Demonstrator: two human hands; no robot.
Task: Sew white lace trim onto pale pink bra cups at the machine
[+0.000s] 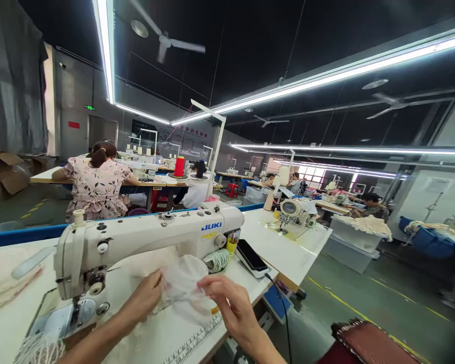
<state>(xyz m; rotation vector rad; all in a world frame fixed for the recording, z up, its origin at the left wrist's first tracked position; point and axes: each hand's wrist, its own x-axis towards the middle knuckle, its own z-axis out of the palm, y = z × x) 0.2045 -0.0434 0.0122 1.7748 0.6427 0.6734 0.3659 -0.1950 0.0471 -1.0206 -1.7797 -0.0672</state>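
Sheer white fabric [185, 280] is stretched between my two hands, to the right of the needle of a white sewing machine [144, 235]. My left hand [147, 293] is closed on its left side, fingers pinched together. At the right side of the cloth, my right hand [229, 303] pinches the edge between thumb and fingertips. Below the cloth, a printed ruler scale [197, 341] runs along the front of the white sewing table [163, 349]. More pale fabric lies under my left forearm, its full outline hidden.
A coil of pale green cord [217, 260], a yellow cup [231, 246] and a phone [252, 254] sit right of the machine. White threads [40, 349] bunch at the lower left. A person in a floral top [96, 184] works ahead; a second machine [291, 208] stands right.
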